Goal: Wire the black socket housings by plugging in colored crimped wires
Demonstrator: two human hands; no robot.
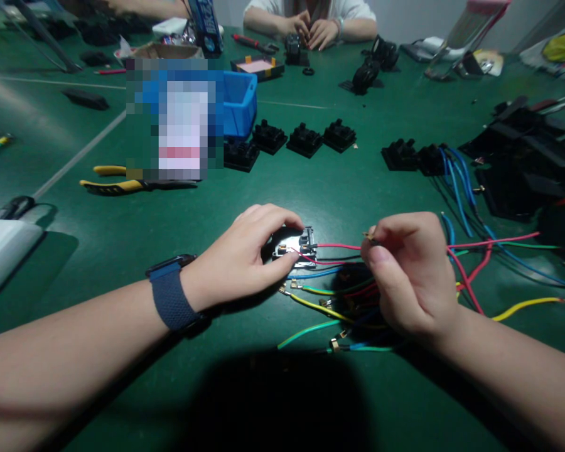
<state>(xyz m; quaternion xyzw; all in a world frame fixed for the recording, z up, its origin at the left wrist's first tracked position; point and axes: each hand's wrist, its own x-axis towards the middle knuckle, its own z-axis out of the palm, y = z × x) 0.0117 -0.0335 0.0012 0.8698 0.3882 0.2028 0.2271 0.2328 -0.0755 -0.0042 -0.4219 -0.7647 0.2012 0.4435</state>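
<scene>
My left hand (247,254), with a dark blue watch strap (172,292) on its wrist, grips a small black electrical module (307,240) on the table between thumb and fingers. Metal contacts show on the module's upturned face, and a red wire (336,246) runs from its right side towards my other hand. To the right of it, my right hand (412,276) is closed, pinching a wire terminal (368,236) with a brassy tip and dark sleeve. Below and between the hands lie loose wires, including a yellow wire (315,306) and a green-yellow wire (306,334), several with metal terminals.
Yellow-handled pliers (117,186) lie at left, near a blue bin (240,103) partly covered by a blurred patch. Several black modules (304,139) stand in a row beyond my hands. Black housings (513,188) and blue wires crowd the right. A co-worker's hands (315,32) are across the table.
</scene>
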